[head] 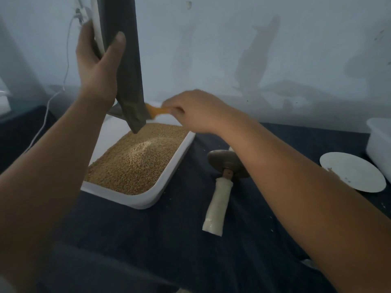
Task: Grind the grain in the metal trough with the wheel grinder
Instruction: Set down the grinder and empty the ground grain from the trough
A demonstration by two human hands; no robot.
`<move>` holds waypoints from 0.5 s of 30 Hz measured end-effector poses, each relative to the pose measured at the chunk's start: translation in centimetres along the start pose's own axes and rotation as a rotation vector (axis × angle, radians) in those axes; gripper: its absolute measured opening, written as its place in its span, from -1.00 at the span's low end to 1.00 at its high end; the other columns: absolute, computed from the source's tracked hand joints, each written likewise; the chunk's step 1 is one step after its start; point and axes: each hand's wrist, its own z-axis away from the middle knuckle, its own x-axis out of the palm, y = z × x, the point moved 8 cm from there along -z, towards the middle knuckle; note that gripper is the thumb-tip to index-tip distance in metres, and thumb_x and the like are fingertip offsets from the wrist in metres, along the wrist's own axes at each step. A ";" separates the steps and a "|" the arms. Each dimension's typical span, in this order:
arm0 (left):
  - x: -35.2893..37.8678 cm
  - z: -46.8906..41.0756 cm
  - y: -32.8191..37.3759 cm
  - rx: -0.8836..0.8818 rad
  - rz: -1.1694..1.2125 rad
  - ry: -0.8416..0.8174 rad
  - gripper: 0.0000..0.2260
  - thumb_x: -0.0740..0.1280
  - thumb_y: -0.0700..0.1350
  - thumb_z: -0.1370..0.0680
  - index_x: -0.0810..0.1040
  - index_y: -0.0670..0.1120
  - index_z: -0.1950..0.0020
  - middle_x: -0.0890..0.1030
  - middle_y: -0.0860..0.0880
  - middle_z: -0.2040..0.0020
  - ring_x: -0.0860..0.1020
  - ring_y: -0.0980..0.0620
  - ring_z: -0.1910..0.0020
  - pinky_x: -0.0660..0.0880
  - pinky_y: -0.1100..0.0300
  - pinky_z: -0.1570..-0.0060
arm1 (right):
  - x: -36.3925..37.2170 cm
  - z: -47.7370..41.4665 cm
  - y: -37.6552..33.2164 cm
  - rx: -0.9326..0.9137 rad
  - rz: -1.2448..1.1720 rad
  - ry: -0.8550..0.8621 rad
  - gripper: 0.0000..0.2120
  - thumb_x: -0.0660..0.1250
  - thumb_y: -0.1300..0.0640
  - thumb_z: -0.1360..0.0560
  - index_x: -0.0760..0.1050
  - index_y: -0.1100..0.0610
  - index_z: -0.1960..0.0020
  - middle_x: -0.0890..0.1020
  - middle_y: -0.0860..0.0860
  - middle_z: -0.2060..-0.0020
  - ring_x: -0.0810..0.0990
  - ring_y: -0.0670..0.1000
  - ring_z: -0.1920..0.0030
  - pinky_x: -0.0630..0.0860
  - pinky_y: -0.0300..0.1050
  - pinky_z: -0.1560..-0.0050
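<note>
A person's left hand [99, 60] gripped the dark metal trough [127, 60], thumb across its front, holding it nearly upright w/ its lower end at the grain [137, 161] heaped in a white tray [148, 200]. The right hand [196, 112] pinched an orange brush [157, 111] vs. the trough's lower end. The wheel grinder [222, 182] lay untouched on the dark cloth [169, 240], just right of the tray. A white plate [355, 172] & tub [378, 142] sat far right.
</note>
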 end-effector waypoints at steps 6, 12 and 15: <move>0.0 0.4 0.3 0.040 -0.035 -0.001 -0.49 0.45 0.06 -0.62 0.44 -0.22 -0.41 0.59 -0.03 -0.13 0.64 0.00 -0.13 0.62 0.09 -0.12 | -1.2 0.8 -0.1 -0.001 -0.064 0.071 -0.66 0.12 0.10 -0.75 0.63 -0.01 -0.35 0.70 -0.03 -0.18 0.63 0.02 -0.06 0.54 0.02 -0.04; 0.1 0.1 0.6 0.069 -0.058 -0.016 -0.51 0.46 0.10 -0.61 0.46 -0.18 -0.38 0.61 -0.02 -0.12 0.65 -0.04 -0.14 0.63 0.04 -0.11 | 0.0 0.7 0.5 0.018 0.021 -0.058 -0.73 0.12 0.17 -0.72 0.57 0.01 0.00 0.60 -0.10 0.15 0.62 0.12 -0.01 0.44 -0.04 0.12; 0.1 0.3 0.1 0.042 -0.051 0.000 -0.51 0.46 0.09 -0.61 0.46 -0.18 -0.39 0.61 -0.07 -0.15 0.65 -0.05 -0.16 0.64 0.05 -0.11 | -1.2 0.2 0.1 0.020 -0.037 0.035 -0.66 0.11 0.13 -0.75 0.63 -0.02 -0.31 0.70 -0.02 -0.12 0.65 0.08 -0.07 0.57 0.05 -0.10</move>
